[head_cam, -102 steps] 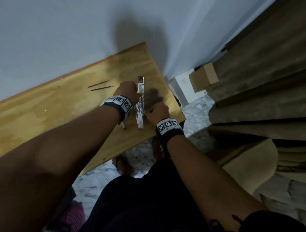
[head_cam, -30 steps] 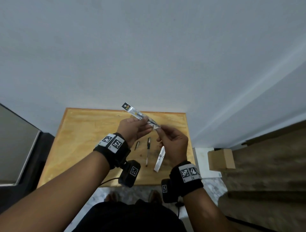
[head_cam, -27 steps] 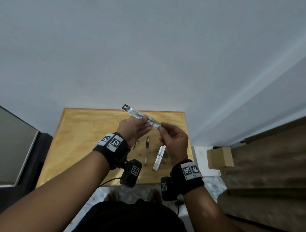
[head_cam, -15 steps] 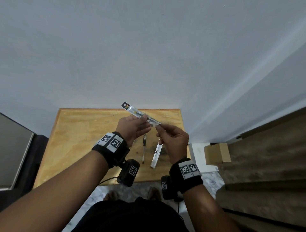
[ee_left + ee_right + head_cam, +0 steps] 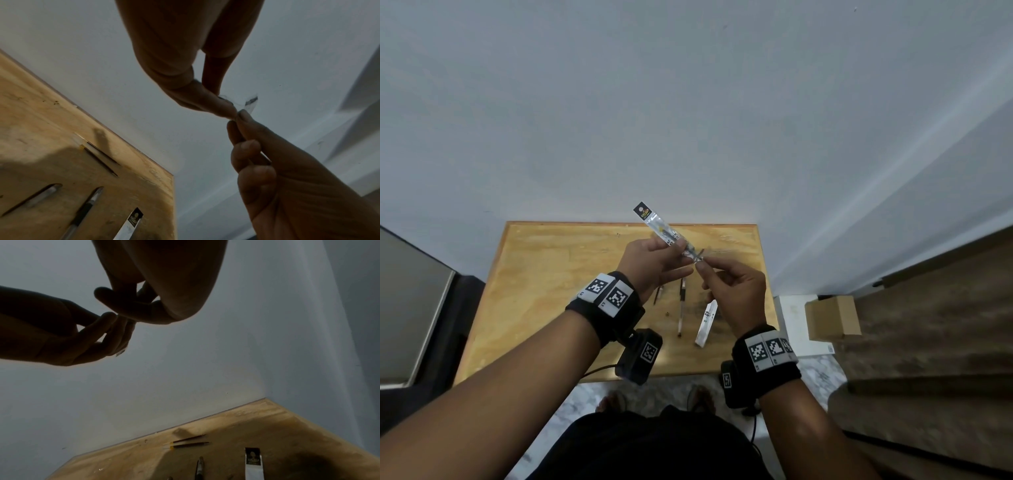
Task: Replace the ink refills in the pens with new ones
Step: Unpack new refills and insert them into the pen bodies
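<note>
My left hand (image 5: pixel 674 253) holds a clear refill packet (image 5: pixel 658 229) with a black header card, raised above the wooden table (image 5: pixel 551 291). My right hand (image 5: pixel 701 264) pinches the packet's lower end (image 5: pixel 249 102) between thumb and forefinger, right against the left fingertips (image 5: pixel 225 108). On the table below lie a black pen (image 5: pixel 681 310), a second refill packet (image 5: pixel 707 323) and a short pen part (image 5: pixel 658 294). Two thin bare refills (image 5: pixel 189 441) lie side by side nearer the wall.
The table stands against a pale wall (image 5: pixel 688 120), in a corner. To its right, on the floor, a cardboard box (image 5: pixel 832 318) sits on a white board (image 5: pixel 792 325). A dark panel (image 5: pixel 414 308) stands at the left. My feet are below the table's near edge.
Both hands lifted one packet off the table and kept it raised. Over the last second the right fingers have worked at its lower end, which now looks crumpled.
</note>
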